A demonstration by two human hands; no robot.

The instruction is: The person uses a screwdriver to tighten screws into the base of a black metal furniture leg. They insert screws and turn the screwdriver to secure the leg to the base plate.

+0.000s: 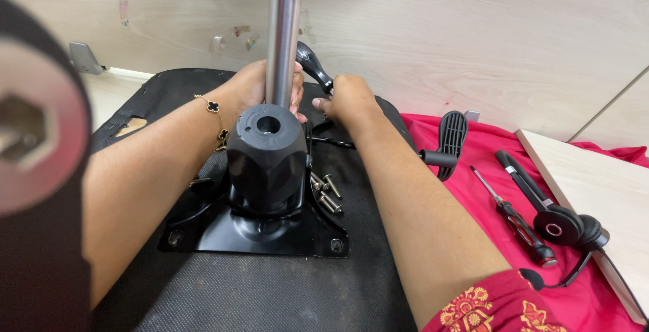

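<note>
Fitting step: left hand [251,87] fingers wrap the column [282,41]; right hand [348,99] fingers pinch the lever [312,65] at 1 o'clock; next needs the screws [326,192]

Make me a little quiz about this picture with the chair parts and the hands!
1. True or false: the left hand rests against the shiny metal column.
2. What lies on the black mat just right of the black metal plate? A) loose screws B) a hammer C) a cup
3. Fill in: the screwdriver lies on a ____ cloth, beside the black headset.

Key
1. True: the left hand sits behind the column, touching it, while the right hand is at the black lever.
2. A: the screws lie in a small cluster.
3. Red.
</note>
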